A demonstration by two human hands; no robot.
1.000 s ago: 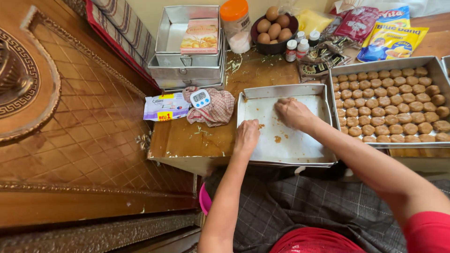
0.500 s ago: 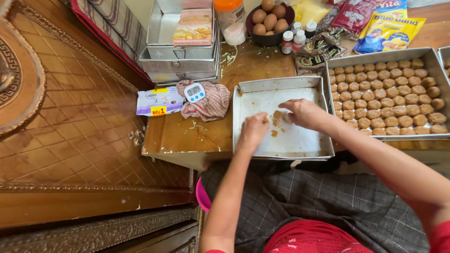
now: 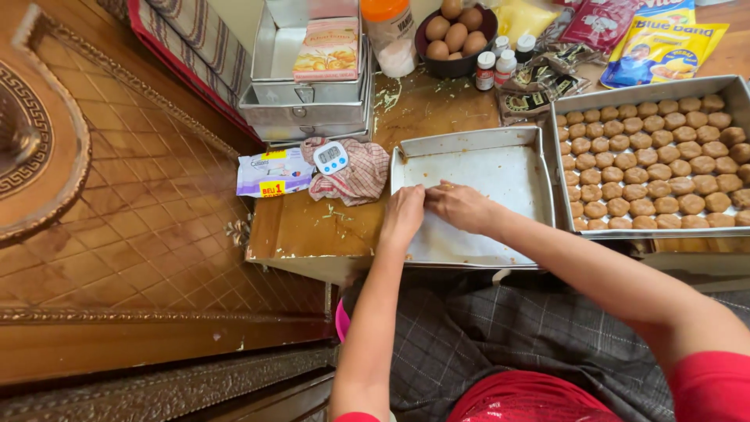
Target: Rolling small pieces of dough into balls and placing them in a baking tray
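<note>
Here, both hands are met over the near left part of a shallow metal baking tray (image 3: 500, 168) lined with pale paper, which sits at the front edge of the worktop (image 3: 328, 227). The left hand (image 3: 404, 215) and the right hand (image 3: 461, 205) are brought together fingertip to fingertip, and the fingers of both are curled down and pinched on something small between them; what is held cannot be made out, since it is hidden by the fingers.

Judged from this, a small piece is being shaped or gathered off the tray lining. A light, close pinch is called for, with the tray kept from sliding toward the edge.

Both forearms are reached forward from the lap, the left one nearly straight up the frame, the right one angled in from the right corner, wrists low over the tray.

A second tray (image 3: 726, 86), filled with rows of small round brown biscuits, lies just beside it on the right. A checked cloth (image 3: 359, 176) carrying a small digital timer (image 3: 330, 156) lies to the left.
</note>
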